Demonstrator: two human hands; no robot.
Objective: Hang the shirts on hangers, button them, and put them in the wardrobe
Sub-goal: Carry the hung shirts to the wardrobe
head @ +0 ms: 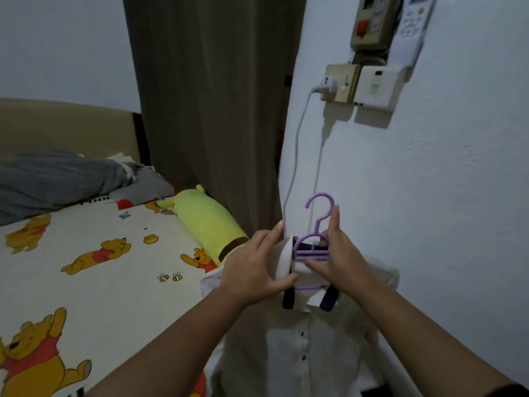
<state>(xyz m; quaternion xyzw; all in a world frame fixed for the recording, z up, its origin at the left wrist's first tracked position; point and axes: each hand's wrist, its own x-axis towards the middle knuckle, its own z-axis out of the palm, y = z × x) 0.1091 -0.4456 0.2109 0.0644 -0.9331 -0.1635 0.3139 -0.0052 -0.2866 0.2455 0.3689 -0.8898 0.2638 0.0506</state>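
Two hands up at the collar of a cream shirt, which hangs on a purple hanger in front of me, close to the white wall on my right. My left hand holds the left side of the collar, thumb underneath and fingers spread over the top. My right hand pinches the hanger near its neck, index finger running up beside the hook, thumb pressing on the collar fold below. Neither hand is free. The hook rests on nothing I can see; the whole weight seems to sit in my right-hand pinch. Risk one, as I judge it: that grip loosens while I fuss with the collar, and hanger and shirt drop toward the floor beside the bed. Risk two: the collar stands half turned up, dark lining showing, and a hard tug from my left hand may drag a shoulder off the hanger arm. The shoulders lie under my forearms, so I cannot tell how well they sit. Two dark buttons show lower on the front; whether they are fastened I cannot tell, and the top one is hidden. Risk three: an open top lets the neck slide sideways. The charger cable hangs down the wall just behind the hook and may snag when I lift. No wardrobe in sight.
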